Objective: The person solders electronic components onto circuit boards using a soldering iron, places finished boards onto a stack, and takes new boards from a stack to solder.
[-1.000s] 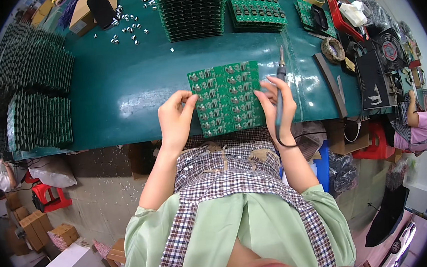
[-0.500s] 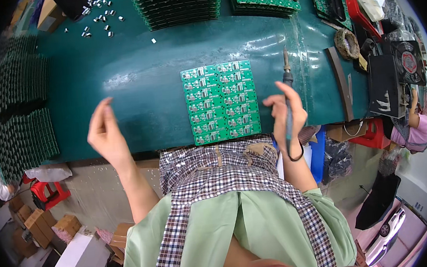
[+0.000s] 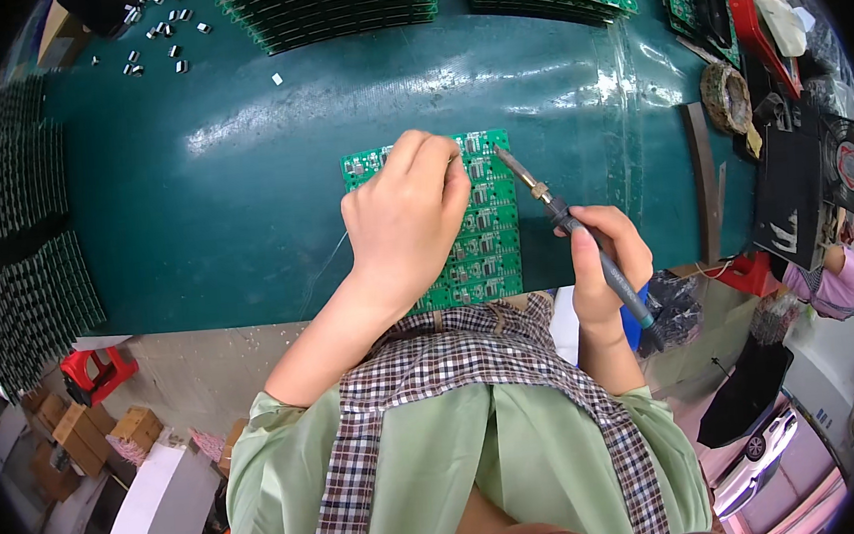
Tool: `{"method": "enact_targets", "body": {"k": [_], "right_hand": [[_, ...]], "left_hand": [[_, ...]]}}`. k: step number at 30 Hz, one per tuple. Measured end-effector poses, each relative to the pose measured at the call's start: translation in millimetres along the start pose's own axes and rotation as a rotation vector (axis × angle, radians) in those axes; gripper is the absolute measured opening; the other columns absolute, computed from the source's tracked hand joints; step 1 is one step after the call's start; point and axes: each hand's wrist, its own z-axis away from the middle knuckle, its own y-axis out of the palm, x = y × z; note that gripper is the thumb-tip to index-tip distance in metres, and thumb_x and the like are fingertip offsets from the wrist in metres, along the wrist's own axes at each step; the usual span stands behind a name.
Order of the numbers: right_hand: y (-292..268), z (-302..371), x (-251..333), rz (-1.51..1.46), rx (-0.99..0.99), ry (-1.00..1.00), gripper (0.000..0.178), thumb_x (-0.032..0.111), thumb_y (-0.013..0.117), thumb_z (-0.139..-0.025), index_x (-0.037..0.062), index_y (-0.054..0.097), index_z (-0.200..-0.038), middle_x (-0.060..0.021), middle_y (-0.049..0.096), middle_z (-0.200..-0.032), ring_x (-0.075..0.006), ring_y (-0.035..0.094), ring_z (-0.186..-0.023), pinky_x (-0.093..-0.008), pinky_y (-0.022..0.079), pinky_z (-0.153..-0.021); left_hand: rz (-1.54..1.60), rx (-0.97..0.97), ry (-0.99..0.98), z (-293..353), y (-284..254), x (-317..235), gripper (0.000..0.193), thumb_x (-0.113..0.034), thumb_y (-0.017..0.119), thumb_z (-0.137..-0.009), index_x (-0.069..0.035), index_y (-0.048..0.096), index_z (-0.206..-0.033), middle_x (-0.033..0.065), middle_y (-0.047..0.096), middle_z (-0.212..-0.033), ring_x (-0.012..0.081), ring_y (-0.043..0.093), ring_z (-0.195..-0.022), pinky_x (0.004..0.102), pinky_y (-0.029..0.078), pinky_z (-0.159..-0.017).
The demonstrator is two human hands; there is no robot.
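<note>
A green circuit board [image 3: 489, 222] is lying mid-frame, partly under the left hand [image 3: 402, 209], which is holding its fingers bunched; whether they're pinching anything, I can't tell. The right hand [image 3: 594, 282] is gripping a soldering iron [image 3: 561, 214], fingers closed, its tip pointing at the board's upper-right corner. Small metal parts [image 3: 174, 51] are lying upper left.

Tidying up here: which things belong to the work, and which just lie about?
In use:
green rectangular circuit board, beneath left hand
grey-handled, metal-tipped soldering iron, in right hand

Apparently lying about:
brown ring-shaped object
long dark flat bar
</note>
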Motion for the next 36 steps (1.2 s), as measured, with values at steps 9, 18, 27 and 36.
{"method": "enact_targets", "body": {"k": [9,18,27,36], "right_hand": [[7,-9,2,0.067,0.072,-0.093,0.013,0.001,0.065,-0.076,-0.0037,0.065,-0.088,-0.0160,0.067,-0.077,-0.0236,0.065,-0.066,-0.0287,0.050,-0.058],[9,-13,4,0.078,0.109,-0.090,0.013,0.002,0.066,-0.077,-0.0035,0.065,-0.089,-0.0159,0.066,-0.077,-0.0233,0.065,-0.066,-0.0285,0.050,-0.058],[10,-9,7,0.091,0.130,-0.102,0.014,0.002,0.066,-0.077,-0.0037,0.065,-0.089,-0.0160,0.066,-0.077,-0.0244,0.065,-0.067,-0.0293,0.051,-0.060],[3,-1,13,0.100,0.119,-0.107,0.015,0.002,0.065,-0.076,-0.0048,0.064,-0.089,-0.0165,0.066,-0.077,-0.0250,0.065,-0.067,-0.0301,0.051,-0.060]], "left_hand": [[0.001,0.015,0.053,2,3,7,0.009,-0.008,0.065,-0.077,-0.008,0.059,-0.085,0.0043,0.055,-0.074,0.0220,0.060,-0.056,0.0340,0.046,-0.047],[0.008,0.015,0.071,0,3,7,0.010,-0.007,0.065,-0.077,-0.007,0.059,-0.084,0.0045,0.055,-0.074,0.0214,0.060,-0.056,0.0334,0.047,-0.047],[0.026,0.050,0.080,2,4,8,0.010,-0.007,0.063,-0.079,-0.007,0.055,-0.086,0.0058,0.055,-0.075,0.0245,0.061,-0.058,0.0364,0.047,-0.047],[0.093,0.112,0.058,4,-1,7,0.012,-0.002,0.064,-0.079,-0.005,0.059,-0.090,0.0076,0.056,-0.078,0.0252,0.058,-0.064,0.0342,0.045,-0.054]]}}
